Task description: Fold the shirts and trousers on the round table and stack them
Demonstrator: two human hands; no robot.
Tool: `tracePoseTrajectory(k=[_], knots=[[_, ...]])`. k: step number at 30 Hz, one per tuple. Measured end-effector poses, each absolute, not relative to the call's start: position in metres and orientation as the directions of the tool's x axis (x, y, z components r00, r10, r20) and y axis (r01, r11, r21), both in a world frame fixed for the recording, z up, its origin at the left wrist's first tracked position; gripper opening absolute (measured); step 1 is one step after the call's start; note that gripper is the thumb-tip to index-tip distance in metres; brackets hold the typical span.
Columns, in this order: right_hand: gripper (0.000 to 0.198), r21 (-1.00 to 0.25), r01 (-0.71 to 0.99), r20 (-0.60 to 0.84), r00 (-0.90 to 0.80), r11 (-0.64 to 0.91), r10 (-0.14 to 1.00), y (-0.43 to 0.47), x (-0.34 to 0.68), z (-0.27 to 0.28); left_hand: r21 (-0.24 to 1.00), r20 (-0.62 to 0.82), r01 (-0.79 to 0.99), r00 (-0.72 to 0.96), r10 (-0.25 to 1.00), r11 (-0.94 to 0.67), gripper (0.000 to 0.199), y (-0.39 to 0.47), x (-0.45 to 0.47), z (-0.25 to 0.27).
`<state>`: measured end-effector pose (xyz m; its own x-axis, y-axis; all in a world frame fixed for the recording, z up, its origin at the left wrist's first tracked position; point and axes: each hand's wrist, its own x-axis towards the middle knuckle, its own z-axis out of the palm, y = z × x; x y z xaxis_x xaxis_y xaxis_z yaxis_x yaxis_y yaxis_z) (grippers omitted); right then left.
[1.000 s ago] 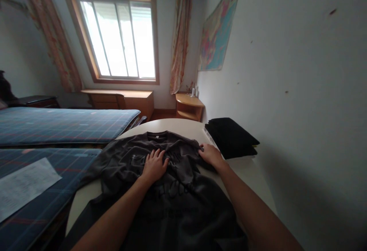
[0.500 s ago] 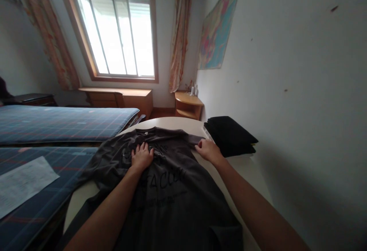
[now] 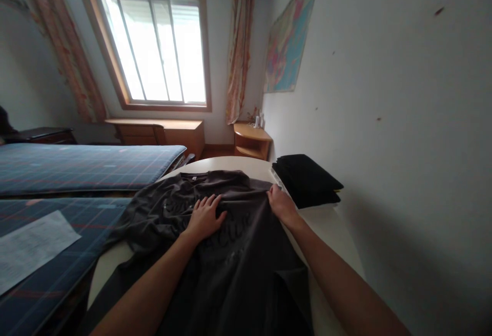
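A dark grey T-shirt (image 3: 230, 254) with black lettering on its front lies spread over a pale round-ended table (image 3: 338, 254). Its collar, with a small white label, points away from me. My left hand (image 3: 206, 217) rests on the lettered chest, fingers spread. At the shirt's right side, my right hand (image 3: 282, 205) is closed on the cloth near the sleeve. A raised fold runs down from those fingers, and part of the lettering is hidden by my left hand and by creases.
A stack of folded black cloth (image 3: 307, 180) stands on the table's right, near the wall. On the left are blue plaid mattresses (image 3: 92, 167), one with a paper sheet (image 3: 36, 249) on it. A wooden corner shelf (image 3: 251, 132) and a desk (image 3: 180, 131) stand beyond.
My right hand has taken hold of the shirt's right side, and a fold has lifted there. My left hand has slid right and nearer to me over the lettering.
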<state>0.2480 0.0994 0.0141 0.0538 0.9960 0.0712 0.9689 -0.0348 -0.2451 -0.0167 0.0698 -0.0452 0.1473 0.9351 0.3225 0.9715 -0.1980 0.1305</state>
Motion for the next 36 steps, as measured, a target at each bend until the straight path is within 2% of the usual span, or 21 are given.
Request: tracePoseTrajectory(k=[2, 4, 6, 8, 11, 14, 17, 20, 23, 27, 29, 31, 33, 36], knots=[[0.028, -0.353, 0.935, 0.153, 0.085, -0.025, 0.985, 0.107, 0.250, 0.014, 0.136, 0.226, 0.981, 0.106, 0.968, -0.139, 0.062, 0.077, -0.022, -0.051], [0.025, -0.437, 0.896, 0.223, 0.022, 0.080, 0.975, 0.109, 0.251, 0.012, 0.130, 0.181, 0.988, 0.054, 0.982, -0.078, 0.059, 0.087, -0.029, -0.055], [0.025, -0.449, 0.857, 0.283, -0.131, 0.252, 0.950, 0.103, 0.251, 0.009, 0.128, 0.170, 0.992, 0.000, 0.985, -0.023, 0.056, 0.098, -0.037, -0.058], [0.025, -0.404, 0.813, 0.303, -0.313, 0.419, 0.900, 0.092, 0.250, 0.006, 0.139, 0.168, 0.990, -0.057, 0.984, 0.034, 0.052, 0.106, -0.045, -0.059], [0.029, -0.364, 0.751, 0.248, -0.492, 0.551, 0.834, 0.069, 0.250, 0.007, 0.161, 0.182, 0.980, -0.146, 0.972, 0.117, 0.049, 0.111, -0.057, -0.057], [0.039, -0.453, 0.653, 0.117, -0.631, 0.606, 0.767, 0.046, 0.253, 0.012, 0.178, 0.201, 0.964, -0.233, 0.952, 0.198, 0.049, 0.111, -0.069, -0.055], [0.043, -0.576, 0.550, -0.003, -0.742, 0.605, 0.671, 0.028, 0.260, 0.018, 0.192, 0.231, 0.955, -0.269, 0.935, 0.228, 0.047, 0.109, -0.076, -0.054], [0.042, -0.633, 0.554, -0.073, -0.739, 0.541, 0.670, 0.020, 0.271, 0.021, 0.197, 0.273, 0.959, -0.254, 0.928, 0.204, 0.044, 0.106, -0.076, -0.052], [0.035, -0.689, 0.570, -0.163, -0.725, 0.448, 0.670, 0.021, 0.286, 0.022, 0.210, 0.346, 0.970, -0.192, 0.918, 0.124, 0.044, 0.103, -0.071, -0.048], [0.077, -0.729, 0.631, -0.376, -0.694, 0.266, 0.614, 0.026, 0.301, 0.026, 0.223, 0.472, 0.966, 0.013, 0.881, -0.134, 0.043, 0.094, -0.057, -0.044], [0.080, -0.667, 0.702, -0.431, -0.638, 0.251, 0.638, 0.029, 0.303, 0.027, 0.192, 0.492, 0.954, 0.108, 0.864, -0.229, 0.042, 0.088, -0.046, -0.043], [0.067, -0.552, 0.772, -0.367, -0.563, 0.314, 0.740, 0.032, 0.301, 0.026, 0.155, 0.493, 0.943, 0.184, 0.851, -0.294, 0.043, 0.081, -0.035, -0.042], [0.046, -0.428, 0.826, -0.206, -0.483, 0.366, 0.851, 0.035, 0.297, 0.022, 0.143, 0.467, 0.914, 0.277, 0.840, -0.381, 0.045, 0.073, -0.025, -0.039], [0.034, -0.319, 0.881, -0.051, -0.384, 0.349, 0.922, 0.037, 0.288, 0.015, 0.180, 0.353, 0.798, 0.494, 0.795, -0.576, 0.051, 0.058, -0.011, -0.032]])
